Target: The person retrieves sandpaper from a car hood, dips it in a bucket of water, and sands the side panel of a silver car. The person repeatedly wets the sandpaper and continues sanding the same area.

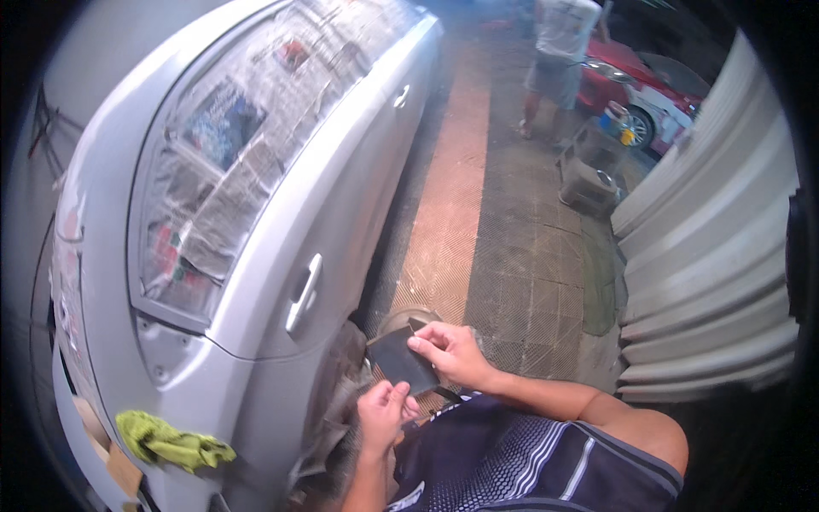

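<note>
Between my two hands is a small dark grey sheet of sandpaper (399, 357), held in front of my body. My left hand (387, 415) grips its lower edge between thumb and fingers. At its upper right, my right hand (454, 352) pinches the sheet with the thumb on top. Close on the left stands a silver car (256, 397), its side windows covered with newspaper (217, 192) under film. A yellow-green cloth (175, 441) lies crumpled on the car's near end. Neither hand touches the car.
A ribbed floor (448, 213) with an orange strip runs along the car. White curtain folds (717, 247) hang at right. Farther off are a grey step stool (590, 171), another person (559, 60) and a red car (640, 81). A round object (408, 317) sits beyond my hands.
</note>
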